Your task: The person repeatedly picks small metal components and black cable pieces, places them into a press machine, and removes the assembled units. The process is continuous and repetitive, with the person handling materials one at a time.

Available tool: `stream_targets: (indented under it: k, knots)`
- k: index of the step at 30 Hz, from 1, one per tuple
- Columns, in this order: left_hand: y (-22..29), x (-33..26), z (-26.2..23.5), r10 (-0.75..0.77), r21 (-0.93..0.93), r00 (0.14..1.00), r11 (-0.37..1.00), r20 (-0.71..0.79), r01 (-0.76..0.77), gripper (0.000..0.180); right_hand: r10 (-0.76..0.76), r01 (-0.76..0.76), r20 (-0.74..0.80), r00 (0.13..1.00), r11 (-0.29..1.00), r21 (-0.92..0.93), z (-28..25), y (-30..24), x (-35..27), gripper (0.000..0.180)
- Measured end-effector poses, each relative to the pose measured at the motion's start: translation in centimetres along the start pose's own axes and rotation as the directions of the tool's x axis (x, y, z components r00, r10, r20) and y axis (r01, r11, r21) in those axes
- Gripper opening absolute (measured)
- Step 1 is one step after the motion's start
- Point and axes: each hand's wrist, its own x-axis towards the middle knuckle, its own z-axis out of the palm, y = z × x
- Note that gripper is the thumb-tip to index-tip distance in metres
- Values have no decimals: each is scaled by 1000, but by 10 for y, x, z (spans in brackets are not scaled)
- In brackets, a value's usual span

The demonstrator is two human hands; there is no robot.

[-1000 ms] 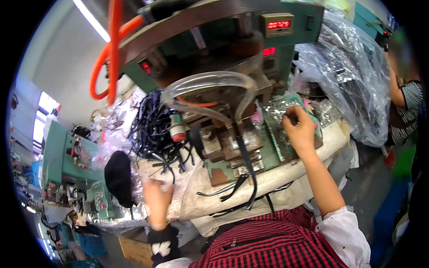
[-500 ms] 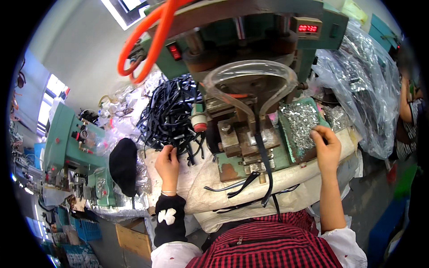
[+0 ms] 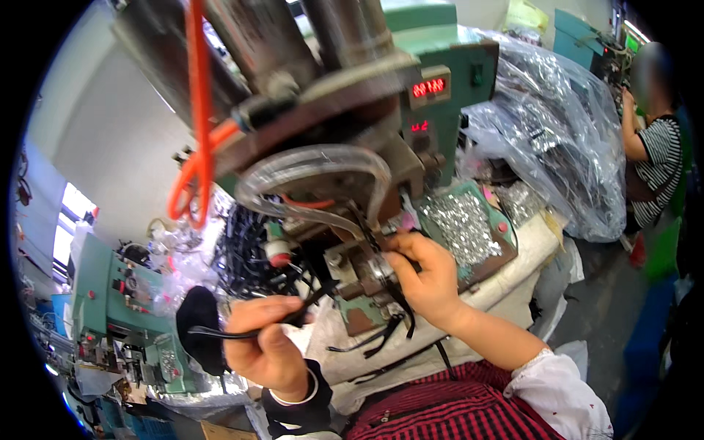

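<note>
My left hand (image 3: 265, 343) is closed around a slim black eyeglass temple (image 3: 220, 334), which lies tilted across the fingers, one end toward the machine. My right hand (image 3: 429, 280) is closed at the metal fixture (image 3: 361, 277) of the press; the fingertips meet there, and what they pinch is too small or hidden to make out. Another black temple (image 3: 400, 302) hangs down from the fixture beside that hand. Small shiny metal parts (image 3: 463, 226) fill a green tray (image 3: 506, 246) right of the fixture.
Behind the fixture rises the green press (image 3: 458, 73) with a clear hose loop (image 3: 315, 158) and an orange hose (image 3: 200, 110). A heap of black temples (image 3: 246, 249) lies left. More temples (image 3: 381, 339) rest on pale cloth in front. A person (image 3: 656, 147) stands far right.
My right hand has moved from the metal parts to the fixture. My left hand has come from the heap toward the press with a temple. The view has shifted and tilted.
</note>
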Motion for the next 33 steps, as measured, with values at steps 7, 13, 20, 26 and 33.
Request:
stream_targets:
  k: [7, 13, 20, 26, 33]
  knots:
    - [-16, 19, 25, -167, 0, 978, 986, -127, 168, 15, 159, -164, 41, 986, 941, 295, 12, -7, -1, 33]
    - [-14, 17, 23, -166, 2, 982, 986, -95, 167, 12, 240, -250, 74, 968, 890, 382, 13, -11, -2, 36]
    - [-3, -28, 24, 161, 135, 927, 967, 339, -217, 9, -179, 225, 247, 952, 959, -173, -28, -30, 14, 49]
    - [-38, -61, 37, 367, 250, 759, 790, 538, -560, 13, -33, 92, 94, 995, 663, -743, -93, 47, -20, 29]
    - [-1, -46, 64, 451, 187, 736, 776, 504, -603, 16, -48, -3, -36, 998, 558, -830, -112, 94, -48, 23]
